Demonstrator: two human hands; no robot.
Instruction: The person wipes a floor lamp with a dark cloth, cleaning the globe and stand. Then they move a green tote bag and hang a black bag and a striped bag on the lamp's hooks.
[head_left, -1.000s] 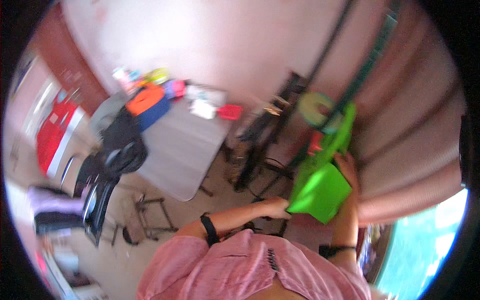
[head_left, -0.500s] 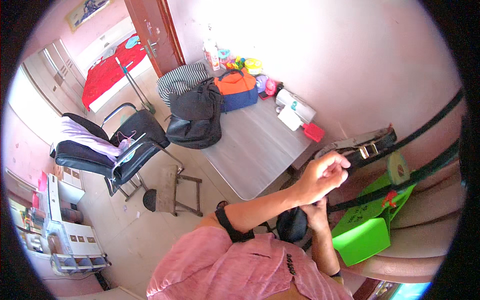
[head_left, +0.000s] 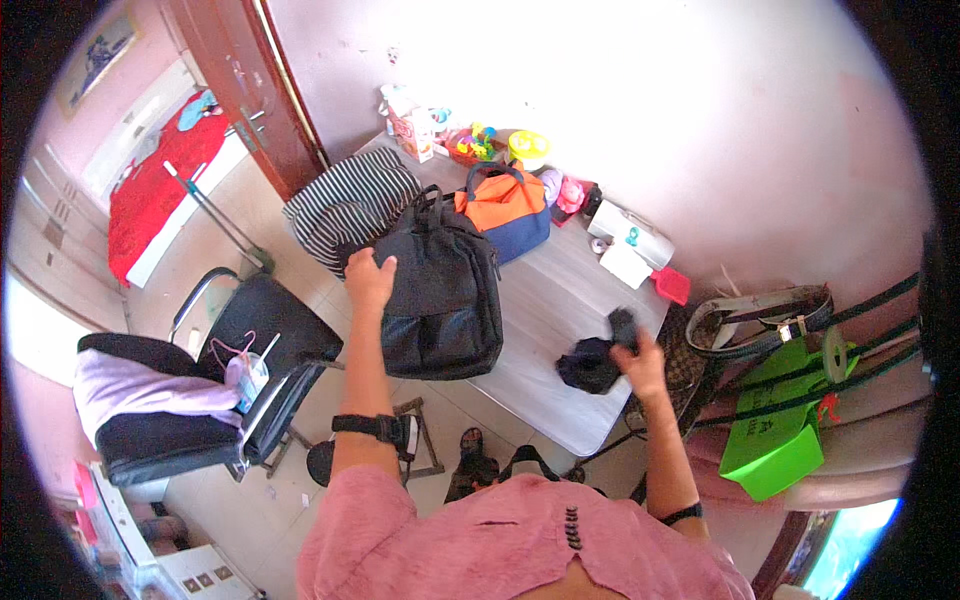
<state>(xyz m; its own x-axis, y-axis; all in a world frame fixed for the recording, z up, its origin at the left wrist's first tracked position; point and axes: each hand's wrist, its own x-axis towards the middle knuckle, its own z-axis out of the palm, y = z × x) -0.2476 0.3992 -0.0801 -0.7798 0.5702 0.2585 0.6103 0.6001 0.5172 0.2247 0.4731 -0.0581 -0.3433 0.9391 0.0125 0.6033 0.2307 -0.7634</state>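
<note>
A black backpack (head_left: 440,300) lies on the left part of the grey table, its top handle toward the wall. My left hand (head_left: 370,280) is at the backpack's left edge, fingers curled against it; the fingertips are partly hidden. Over the table's right part, my right hand (head_left: 642,365) grips a soft black cloth item (head_left: 590,366), bunched up with one end standing above the fingers. Its exact kind cannot be made out. Behind the backpack sit a striped black-and-white bag (head_left: 355,205) and an orange-and-blue bag (head_left: 508,215).
Toys, a yellow-lidded tub (head_left: 528,148) and a red box (head_left: 671,285) line the wall side of the table (head_left: 545,320). A black chair (head_left: 270,325) stands left. To the right hang dark straps (head_left: 850,310) and a bright green bag (head_left: 775,450). A small stool (head_left: 425,455) stands below.
My left hand has gone from the hanging straps on the right across to the backpack. My right hand has come up over the table with the black cloth item. The view has shifted.
</note>
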